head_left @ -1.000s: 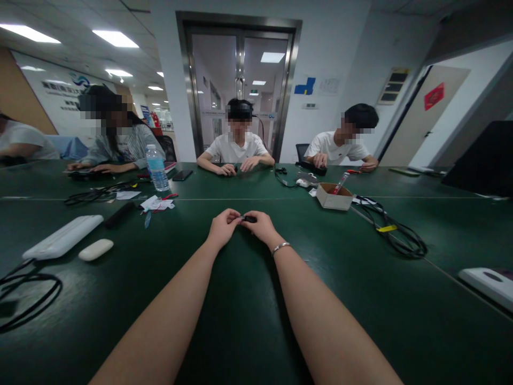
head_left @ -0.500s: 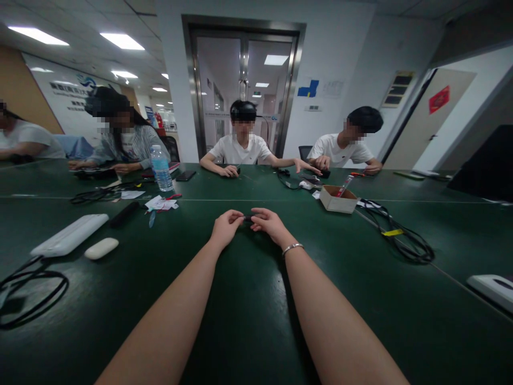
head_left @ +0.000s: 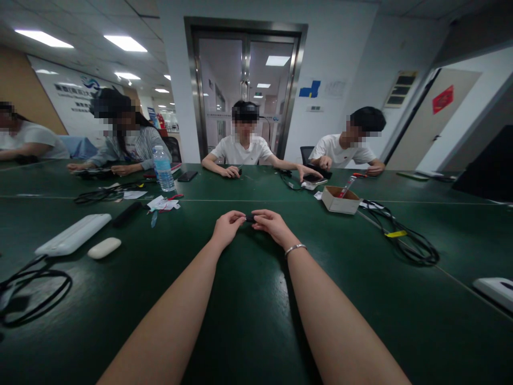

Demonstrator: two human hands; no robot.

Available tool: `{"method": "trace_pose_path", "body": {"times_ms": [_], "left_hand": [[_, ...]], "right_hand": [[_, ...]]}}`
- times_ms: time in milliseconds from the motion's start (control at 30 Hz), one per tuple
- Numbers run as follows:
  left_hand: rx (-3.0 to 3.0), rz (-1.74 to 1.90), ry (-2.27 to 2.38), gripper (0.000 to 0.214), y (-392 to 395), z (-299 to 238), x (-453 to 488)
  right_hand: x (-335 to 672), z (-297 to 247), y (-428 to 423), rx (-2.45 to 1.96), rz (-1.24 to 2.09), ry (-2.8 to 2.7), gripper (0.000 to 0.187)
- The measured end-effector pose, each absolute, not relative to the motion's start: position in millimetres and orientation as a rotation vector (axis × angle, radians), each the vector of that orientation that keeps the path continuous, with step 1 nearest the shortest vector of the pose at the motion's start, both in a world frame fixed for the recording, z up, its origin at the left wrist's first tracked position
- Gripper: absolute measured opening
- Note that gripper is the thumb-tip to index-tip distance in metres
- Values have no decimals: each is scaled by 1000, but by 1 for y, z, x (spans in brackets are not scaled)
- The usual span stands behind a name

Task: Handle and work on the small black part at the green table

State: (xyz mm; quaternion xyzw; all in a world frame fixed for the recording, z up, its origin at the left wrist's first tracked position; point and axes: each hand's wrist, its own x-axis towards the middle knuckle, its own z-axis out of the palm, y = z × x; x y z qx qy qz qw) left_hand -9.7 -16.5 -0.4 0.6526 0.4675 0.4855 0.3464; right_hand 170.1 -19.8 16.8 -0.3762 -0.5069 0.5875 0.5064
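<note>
Out over the middle of the green table (head_left: 248, 299), both my arms reach forward and the fingertips nearly meet. My left hand (head_left: 229, 229) pinches the left end of a small black object (head_left: 250, 218), where a light, metallic-looking tip shows. The fingers of my right hand (head_left: 273, 227) close around its right end, covering part of it. This black piece is short and slim, held level just above or on the tabletop; its exact kind is too small to make out. A silver bracelet (head_left: 295, 248) circles my right wrist.
To the left lie a white power-bank-like box (head_left: 74, 235), a pale oval case (head_left: 104, 248), a black stick (head_left: 126, 214) and paper scraps (head_left: 160, 203). A water bottle (head_left: 163, 170) stands behind. A small carton (head_left: 340, 202) and coiled black cable (head_left: 412, 243) are right. Several people sit around the table.
More of the black object shows between my fingertips; my hands have barely moved. Across the table, a co-worker's outstretched hand has lowered onto a dark flat device. The view has shifted slightly.
</note>
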Motion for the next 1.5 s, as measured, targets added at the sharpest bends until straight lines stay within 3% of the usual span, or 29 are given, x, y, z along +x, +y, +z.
{"method": "trace_pose_path", "body": {"times_ms": [1000,1500], "left_hand": [[1689,1136,1306,41,-14,-2,-12],[1709,1168,1227,29,-19,1,-6]], "right_hand": [[175,13,-16,-790,1512,-1276,23],[171,12,-12,-890,1479,-1192,9]]}}
